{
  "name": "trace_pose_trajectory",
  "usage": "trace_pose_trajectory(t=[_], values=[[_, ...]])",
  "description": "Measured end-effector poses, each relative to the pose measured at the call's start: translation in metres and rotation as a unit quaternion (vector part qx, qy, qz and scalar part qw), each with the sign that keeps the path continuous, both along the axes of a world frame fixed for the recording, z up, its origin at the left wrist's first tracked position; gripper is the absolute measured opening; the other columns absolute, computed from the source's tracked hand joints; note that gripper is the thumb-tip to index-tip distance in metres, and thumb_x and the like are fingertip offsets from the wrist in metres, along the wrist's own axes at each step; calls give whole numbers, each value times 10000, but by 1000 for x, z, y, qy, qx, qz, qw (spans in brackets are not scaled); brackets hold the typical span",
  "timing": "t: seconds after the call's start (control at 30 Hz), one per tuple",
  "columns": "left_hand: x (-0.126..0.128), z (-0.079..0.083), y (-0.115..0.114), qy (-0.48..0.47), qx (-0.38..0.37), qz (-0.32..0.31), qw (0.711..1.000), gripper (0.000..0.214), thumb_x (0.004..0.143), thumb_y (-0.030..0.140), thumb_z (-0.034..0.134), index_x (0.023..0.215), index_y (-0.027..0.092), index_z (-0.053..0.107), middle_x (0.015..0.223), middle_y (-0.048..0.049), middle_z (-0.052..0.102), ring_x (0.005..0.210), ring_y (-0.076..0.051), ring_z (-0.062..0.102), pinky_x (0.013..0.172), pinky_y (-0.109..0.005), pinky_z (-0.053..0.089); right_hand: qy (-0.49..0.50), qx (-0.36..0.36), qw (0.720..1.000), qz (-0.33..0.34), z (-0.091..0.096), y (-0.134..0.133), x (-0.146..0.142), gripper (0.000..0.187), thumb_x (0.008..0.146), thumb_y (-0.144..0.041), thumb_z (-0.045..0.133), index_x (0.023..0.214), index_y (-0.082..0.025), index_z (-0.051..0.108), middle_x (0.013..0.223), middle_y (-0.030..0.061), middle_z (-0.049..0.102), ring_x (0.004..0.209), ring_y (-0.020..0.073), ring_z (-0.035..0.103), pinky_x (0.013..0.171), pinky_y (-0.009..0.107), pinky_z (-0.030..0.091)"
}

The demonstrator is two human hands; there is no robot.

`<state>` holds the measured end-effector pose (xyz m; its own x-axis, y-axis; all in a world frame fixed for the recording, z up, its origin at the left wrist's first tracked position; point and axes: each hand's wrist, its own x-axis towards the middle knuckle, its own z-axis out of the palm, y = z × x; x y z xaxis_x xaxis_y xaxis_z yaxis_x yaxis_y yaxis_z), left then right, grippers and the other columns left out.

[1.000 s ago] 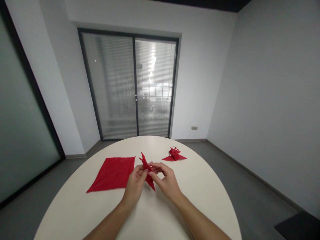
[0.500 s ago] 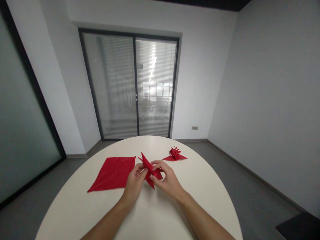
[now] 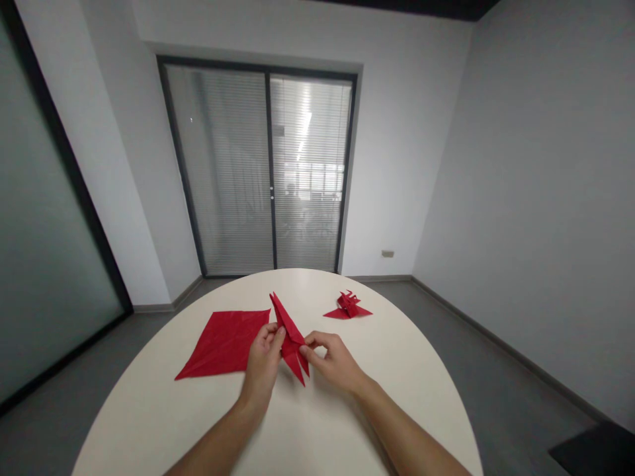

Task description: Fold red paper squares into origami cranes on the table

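Between my hands is a folded red origami paper (image 3: 292, 330), held above the table with two narrow points toward the far side and more points hanging toward me. My left hand (image 3: 266, 350) pinches its left edge between thumb and fingers. On the other side, my right hand (image 3: 331, 357) grips the right corner with thumb and forefinger. To the left lies a creased red sheet of paper (image 3: 221, 344), spread flat and partly hidden by my left hand. Farther off on the right sits a red origami figure (image 3: 348, 306) with several thin curled points and wide flat tips.
All of this is on a round cream table (image 3: 307, 430). Beyond it stand a glass partition with blinds (image 3: 223, 172) and white walls. A dark object (image 3: 595, 449) shows at the lower right corner.
The folded paper has turned and its flaps now lie closer together in a longer, narrower shape. My right hand has shifted slightly down to its right corner.
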<state>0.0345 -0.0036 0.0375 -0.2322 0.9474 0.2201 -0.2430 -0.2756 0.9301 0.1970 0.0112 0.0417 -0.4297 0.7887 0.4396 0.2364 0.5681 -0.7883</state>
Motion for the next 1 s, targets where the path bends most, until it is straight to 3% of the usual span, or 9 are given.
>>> trace_pose_trajectory(t=[0.1, 0.17, 0.3, 0.43, 0.57, 0.63, 0.87, 1.0], values=[[-1, 0, 1, 32, 8, 3, 999, 368, 733, 503, 728, 875, 184, 614, 809, -39, 704, 784, -211, 687, 740, -321, 531, 48, -13, 999, 7, -2, 2, -1, 109, 893, -300, 617, 950, -207, 619, 899, 28, 690, 835, 182, 640, 792, 323, 504], [0, 1, 0, 54, 13, -5, 998, 337, 740, 483, 726, 854, 188, 609, 799, -36, 695, 772, -208, 679, 734, -320, 530, 90, -13, 996, 0, -2, 4, -3, 221, 847, -298, 684, 1016, -216, 566, 940, 27, 663, 852, 177, 628, 800, 319, 501], [2, 4, -6, 92, 17, -37, 995, 299, 764, 452, 717, 844, 186, 609, 789, -30, 682, 733, -190, 661, 711, -302, 525, 140, -40, 989, 15, -4, 7, -7, 262, 892, -342, 644, 1089, -224, 517, 863, 2, 619, 741, 146, 584, 684, 271, 469], [3, 8, -10, 100, 14, -48, 994, 294, 773, 450, 711, 829, 182, 601, 762, -18, 674, 681, -168, 641, 638, -265, 505, 142, -31, 989, -20, -2, 6, -8, 177, 950, -373, 552, 1027, -214, 561, 837, 8, 621, 714, 145, 565, 655, 271, 443], [2, 7, -7, 75, 8, -37, 996, 321, 742, 467, 732, 787, 188, 582, 683, 17, 633, 599, -147, 606, 563, -240, 476, 73, -21, 997, -7, 3, -1, -8, 248, 848, -294, 681, 1064, -211, 591, 965, 33, 657, 831, 175, 610, 763, 312, 490], [1, 5, -5, 62, 11, -27, 998, 327, 730, 467, 741, 786, 186, 585, 693, 18, 630, 626, -149, 615, 593, -245, 493, 65, -23, 998, 0, 3, -1, -7, 328, 794, -253, 727, 1085, -214, 580, 981, 31, 668, 850, 183, 622, 786, 325, 500], [0, -5, -1, 49, 20, -67, 996, 291, 797, 437, 698, 894, 184, 591, 842, -36, 702, 764, -184, 678, 692, -274, 518, 156, -66, 985, -2, -3, 6, -9, 186, 855, -305, 673, 992, -212, 589, 1047, 68, 693, 999, 219, 657, 889, 366, 505], [0, -5, 0, 48, 26, -68, 996, 269, 800, 409, 696, 895, 182, 588, 850, -41, 705, 794, -191, 679, 732, -284, 518, 182, -84, 979, -20, -1, 5, -13, 181, 852, -344, 676, 950, -211, 601, 1006, 71, 714, 927, 218, 668, 828, 356, 504]])
